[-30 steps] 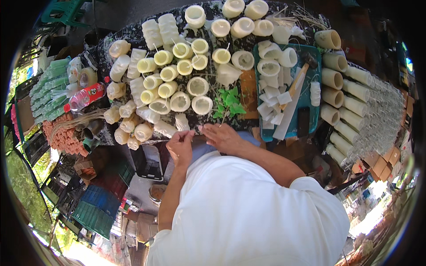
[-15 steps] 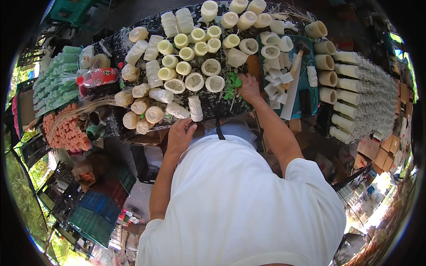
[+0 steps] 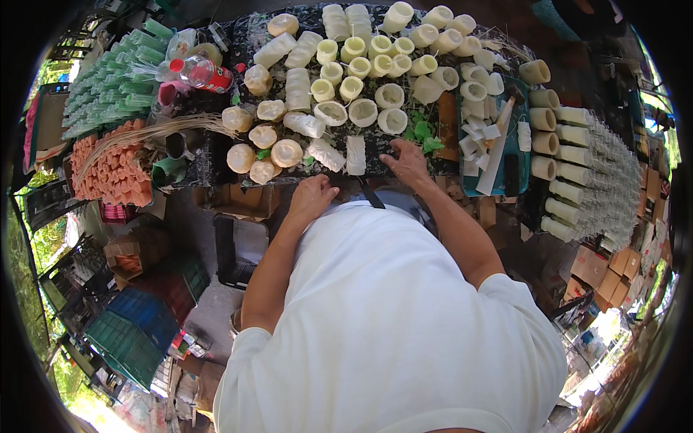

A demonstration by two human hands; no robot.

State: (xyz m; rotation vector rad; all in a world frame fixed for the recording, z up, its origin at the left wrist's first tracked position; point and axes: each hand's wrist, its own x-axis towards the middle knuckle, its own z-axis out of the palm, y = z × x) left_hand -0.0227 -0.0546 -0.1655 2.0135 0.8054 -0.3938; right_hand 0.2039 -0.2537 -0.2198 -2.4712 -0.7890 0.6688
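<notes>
Left hand: As we look down, we see the left hand (image 3: 312, 198) at the table's near edge, fingers loosely bent, a narrow gap to the thumb.
Right hand: We find it (image 3: 408, 163) over the near edge, fingers curved, thumb set apart from them; whether the fingertips touch the table (image 3: 372, 160) we cannot tell.
White ridged piece: We see it (image 3: 355, 155) at the near edge, between the two hands, apart from both.
Tilted white piece: It (image 3: 325, 154) lies just left of that one, beyond the left hand.
Green leaves: They (image 3: 427, 137) lie near the right hand, on its far side.
Pale cups: A cluster (image 3: 351, 89) stands farther back, several with wicks.
Teal tray: To the right, it (image 3: 473, 182) holds white scraps and a hammer (image 3: 497, 124).
</notes>
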